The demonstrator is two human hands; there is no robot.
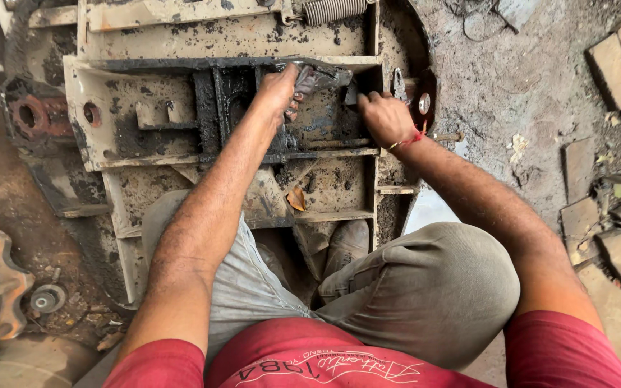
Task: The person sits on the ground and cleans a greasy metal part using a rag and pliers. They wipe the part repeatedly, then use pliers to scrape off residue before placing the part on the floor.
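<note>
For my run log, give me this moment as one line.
left hand: presses grey greasy rag into recess | right hand: grips edge | work: grimy cream-painted steel frame | near: coil spring

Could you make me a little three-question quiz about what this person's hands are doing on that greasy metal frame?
1. True or false: the left hand presses a grey rag against the greasy metal frame.
2. Which item sits on the wrist of the right hand? A) a watch B) a red thread C) a glove
3. Fill in: near the top edge of the view, a coiled ____ lies along the frame.

Key: 1 true; 2 B; 3 spring.
</note>
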